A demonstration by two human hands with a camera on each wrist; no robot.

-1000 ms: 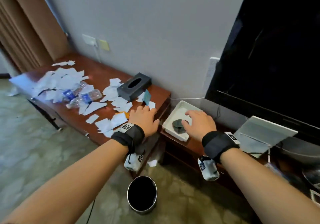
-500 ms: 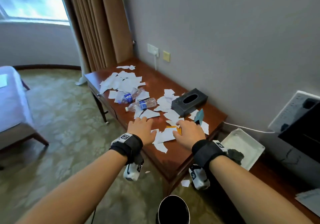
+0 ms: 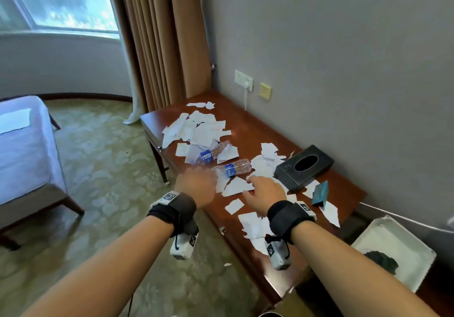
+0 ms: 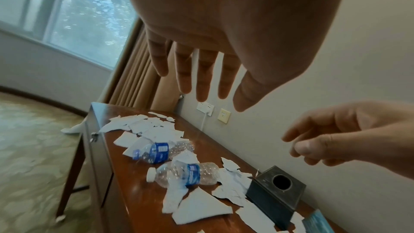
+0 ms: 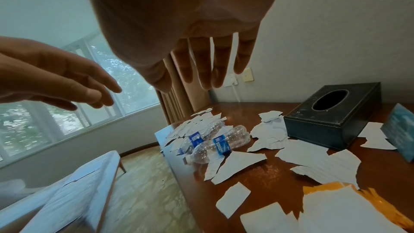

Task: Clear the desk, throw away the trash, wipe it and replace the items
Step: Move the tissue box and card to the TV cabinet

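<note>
Torn white paper scraps [image 3: 199,130] litter the brown wooden desk [image 3: 248,132], with two clear plastic bottles with blue labels [image 3: 231,168] [image 3: 208,153] lying on their sides among them. My left hand [image 3: 196,184] hovers open above the desk's front edge, just short of the nearer bottle [image 4: 186,174]. My right hand [image 3: 264,192] hangs open, fingers straight, over a triangular scrap [image 3: 237,186] near the desk's middle. Neither hand holds anything. A black tissue box [image 3: 304,167] and a small blue card [image 3: 320,192] stand to the right.
A white tray [image 3: 403,238] with a dark cloth [image 3: 382,261] sits on a lower unit at the right. An orange piece [image 5: 331,188] lies under scraps near my right wrist. A bed [image 3: 22,149] stands left across the carpet; curtain and wall sockets [image 3: 243,79] are behind the desk.
The view swung left from the tray and bin to the desk. Both hands lifted off the near scraps and moved further along the desk toward the bottles.
</note>
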